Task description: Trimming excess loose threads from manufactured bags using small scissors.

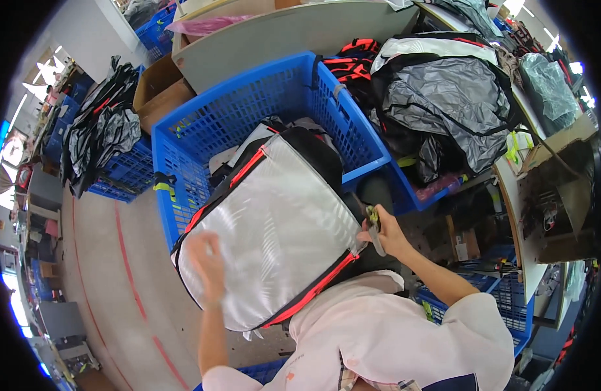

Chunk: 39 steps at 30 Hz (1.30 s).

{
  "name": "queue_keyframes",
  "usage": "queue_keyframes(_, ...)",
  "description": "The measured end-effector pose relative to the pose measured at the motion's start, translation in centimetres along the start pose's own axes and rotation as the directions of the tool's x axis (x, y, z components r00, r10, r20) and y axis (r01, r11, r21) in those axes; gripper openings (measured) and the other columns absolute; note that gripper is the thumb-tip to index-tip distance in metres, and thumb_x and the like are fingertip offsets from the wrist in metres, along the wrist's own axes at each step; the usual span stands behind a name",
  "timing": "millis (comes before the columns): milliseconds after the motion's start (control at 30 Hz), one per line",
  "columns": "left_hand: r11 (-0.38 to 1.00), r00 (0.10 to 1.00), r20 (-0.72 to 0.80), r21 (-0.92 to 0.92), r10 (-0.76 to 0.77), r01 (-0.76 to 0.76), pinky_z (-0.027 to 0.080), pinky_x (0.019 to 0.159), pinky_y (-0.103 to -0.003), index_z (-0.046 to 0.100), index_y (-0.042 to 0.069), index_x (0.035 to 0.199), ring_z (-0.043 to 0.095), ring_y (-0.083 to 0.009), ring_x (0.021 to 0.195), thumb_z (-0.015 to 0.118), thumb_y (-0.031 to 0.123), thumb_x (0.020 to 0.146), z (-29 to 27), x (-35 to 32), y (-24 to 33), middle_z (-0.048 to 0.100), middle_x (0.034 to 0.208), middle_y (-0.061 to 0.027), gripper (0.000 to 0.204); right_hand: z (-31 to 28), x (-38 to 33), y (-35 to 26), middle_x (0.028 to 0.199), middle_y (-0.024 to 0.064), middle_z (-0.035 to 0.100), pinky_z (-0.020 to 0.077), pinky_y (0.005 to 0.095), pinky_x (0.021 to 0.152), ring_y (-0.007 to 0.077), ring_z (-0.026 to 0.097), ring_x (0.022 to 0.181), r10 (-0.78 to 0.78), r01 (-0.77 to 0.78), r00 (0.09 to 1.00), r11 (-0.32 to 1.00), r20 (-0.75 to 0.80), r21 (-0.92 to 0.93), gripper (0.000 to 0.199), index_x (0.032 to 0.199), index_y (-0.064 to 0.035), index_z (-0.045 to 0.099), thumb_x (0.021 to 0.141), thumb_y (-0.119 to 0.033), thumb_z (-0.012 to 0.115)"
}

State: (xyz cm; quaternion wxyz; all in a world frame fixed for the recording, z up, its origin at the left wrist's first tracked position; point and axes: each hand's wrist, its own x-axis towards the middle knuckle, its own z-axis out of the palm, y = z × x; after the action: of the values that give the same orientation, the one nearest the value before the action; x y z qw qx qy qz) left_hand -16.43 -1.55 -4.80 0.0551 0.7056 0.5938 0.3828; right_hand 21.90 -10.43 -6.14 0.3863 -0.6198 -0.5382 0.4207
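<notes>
A large silvery-white bag panel (281, 215) with black sides and red trim lies across my lap and over the near edge of a blue plastic crate (248, 78). My left hand (207, 264) is above the panel's left part, its fingers smeared by motion, so I cannot make out whether it touches the fabric. At the right corner of the panel, my right hand (390, 236) is closed around small scissors (375, 231) with something yellow-green at their upper end. Its fingertips are beside the bag's edge. Darker fabric pieces (307, 130) show inside the crate, partly covered by the panel.
Another blue crate on the right is heaped with silver-lined black bags (444, 98). A cardboard box (162, 91) and a pile of black and silver pieces (108, 130) stand to the left. Close on my right is a table edge (514, 215). Red lines (127, 254) mark the floor.
</notes>
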Motion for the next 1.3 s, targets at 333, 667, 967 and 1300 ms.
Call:
queue_keyframes(333,0.991,0.991,-0.028,0.032,-0.133,0.133,0.043,0.053,-0.038,0.061,0.001,0.077,0.054,-0.0309,0.054,0.07,0.013,0.078,-0.8,-15.5,7.4,0.056,0.061,-0.0122,0.015,5.4,5.0,-11.2,0.076,0.001,0.056,0.0431,0.0232,0.066,0.0079,0.052,0.07,-0.142,0.128,0.988,0.974,0.063,0.185,0.037,0.086,-0.0063,0.046,0.068,-0.009,0.078)
queue_keyframes(667,0.994,0.996,-0.093,-0.112,-0.013,0.003,0.039,0.048,-0.029,0.064,-0.002,0.082,0.051,-0.0229,0.049,0.066,-0.002,0.078,-12.8,-7.0,14.1,0.053,0.06,-0.0138,0.005,0.4,4.2,-16.3,0.081,-0.0021,0.047,0.0374,0.0234,0.07,0.0077,0.044,0.076,-0.428,0.396,0.869,0.903,0.248,0.169,0.051,0.085,-0.0074,0.045,0.058,-0.015,0.087)
queue_keyframes(967,0.942,0.984,0.08,-0.31,0.161,-0.129,0.047,0.062,-0.028,0.063,-0.002,0.085,0.061,-0.0233,0.065,0.067,0.003,0.078,-10.3,0.2,13.3,0.061,0.074,-0.0104,0.009,-3.1,1.8,-17.8,0.076,-0.0044,0.048,0.0366,0.0198,0.064,0.0044,0.044,0.07,-0.401,0.385,0.915,0.825,-0.052,0.414,0.048,0.082,-0.0094,0.046,0.058,-0.01,0.087)
queue_keyframes(1300,0.856,0.891,0.434,-0.502,0.129,0.121,0.044,0.068,-0.028,0.057,-0.006,0.082,0.057,-0.0223,0.075,0.064,0.004,0.081,-2.9,1.4,7.2,0.064,0.105,-0.0163,0.012,-1.1,4.0,-15.3,0.075,-0.0038,0.049,0.0362,0.0205,0.062,0.0051,0.044,0.068,-0.283,0.255,0.959,0.832,-0.018,0.493,0.046,0.081,-0.0093,0.048,0.057,-0.012,0.086)
